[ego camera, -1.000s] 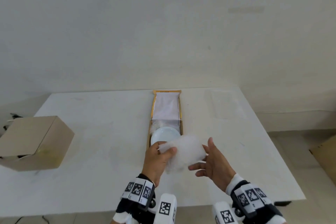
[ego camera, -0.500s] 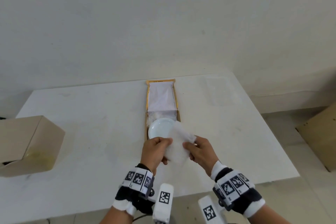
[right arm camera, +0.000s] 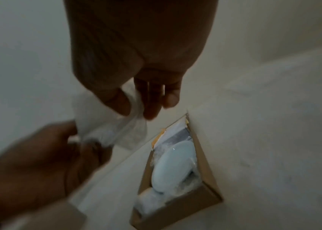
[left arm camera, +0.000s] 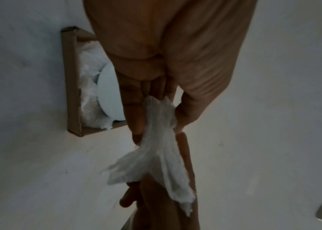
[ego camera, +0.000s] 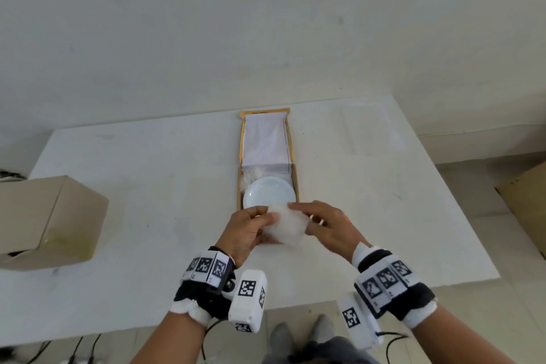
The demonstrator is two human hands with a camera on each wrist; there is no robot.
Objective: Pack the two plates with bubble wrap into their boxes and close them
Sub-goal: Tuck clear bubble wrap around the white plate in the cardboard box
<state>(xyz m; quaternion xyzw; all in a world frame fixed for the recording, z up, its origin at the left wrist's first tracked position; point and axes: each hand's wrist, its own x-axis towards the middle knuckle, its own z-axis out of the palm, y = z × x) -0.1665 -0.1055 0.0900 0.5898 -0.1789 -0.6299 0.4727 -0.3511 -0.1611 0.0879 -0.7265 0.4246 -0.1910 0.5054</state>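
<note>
We are pinching a bubble wrap sheet (ego camera: 284,227) between left hand (ego camera: 246,233) and right hand (ego camera: 327,225), palms facing, just before the open box (ego camera: 295,183) whose long axis is running away from us.

1. Each wrist carries a black band (ego camera: 204,295) with white cuff edging at both ends.
2. On top of each band sits a row of three white square tags (ego camera: 206,267) printed with black-and-white coded patterns; the right wrist's row (ego camera: 384,279) looks the same.
3. A white boxy camera unit (ego camera: 247,300) hangs from the left band, bearing coded squares; a like unit (ego camera: 359,323) hangs from the right.
4. Thin dark cables (ego camera: 393,337) trail from the units.
5. Forearms are bare; grey trousers (ego camera: 325,349) and grey shoes (ego camera: 298,334) show below.
</note>
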